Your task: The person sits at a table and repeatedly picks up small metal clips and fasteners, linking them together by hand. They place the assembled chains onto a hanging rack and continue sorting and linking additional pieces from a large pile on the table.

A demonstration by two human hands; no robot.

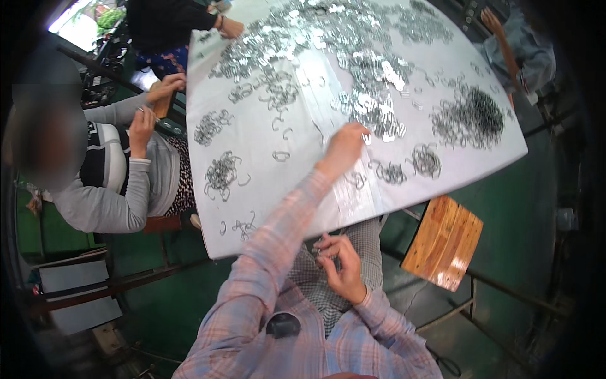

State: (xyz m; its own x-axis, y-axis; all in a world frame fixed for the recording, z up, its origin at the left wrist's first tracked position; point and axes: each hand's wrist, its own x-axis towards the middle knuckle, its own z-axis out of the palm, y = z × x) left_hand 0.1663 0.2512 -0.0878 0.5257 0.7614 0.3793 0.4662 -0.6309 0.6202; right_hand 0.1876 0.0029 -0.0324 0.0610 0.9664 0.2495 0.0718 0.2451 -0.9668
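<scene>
My left hand (pixel 344 150) reaches forward over the table, fingertips closed on a small flat shiny metal piece (pixel 366 138) at the near edge of a pile of such pieces (pixel 372 114). My right hand (pixel 344 268) is held above my lap, just off the table's near edge. Its thumb and fingers are pinched together around something small and greyish that I cannot make out. Near my left hand lie small heaps of bent wire hooks (pixel 391 174), with a rounder heap of hooks (pixel 427 161) to their right.
A white-covered table (pixel 297 202) carries a large spread of metal pieces (pixel 303 31) and a dark hook heap (pixel 473 117). A person in grey (pixel 120 202) sits at the left, others at the far side. A wooden stool (pixel 444 243) stands at the right.
</scene>
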